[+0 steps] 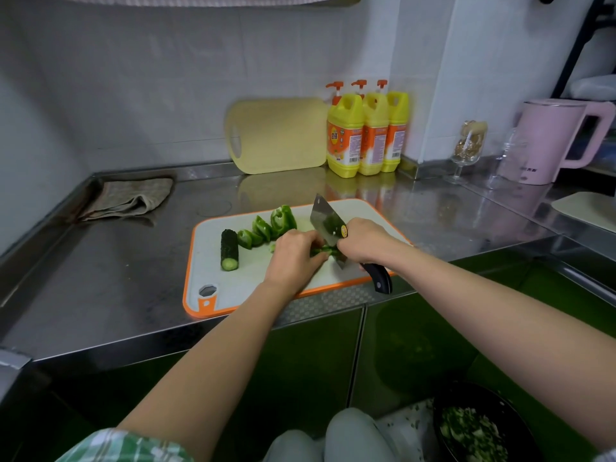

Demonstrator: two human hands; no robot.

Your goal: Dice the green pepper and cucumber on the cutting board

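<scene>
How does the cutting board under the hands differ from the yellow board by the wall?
The white, orange-rimmed cutting board lies flat on the counter; the yellow board leans against the wall. The cutting board carries pepper pieces and a cucumber piece; the yellow board carries nothing. Both have a hole near one end.

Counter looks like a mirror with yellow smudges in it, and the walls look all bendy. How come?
Head view: the steel counter reflects the yellow bottles and the leaning yellow board, hence the smudges; head view again, the wide-angle lens bows the counter's edges and the wall lines toward the borders; the glasses at far right look soft and smeared.
</scene>
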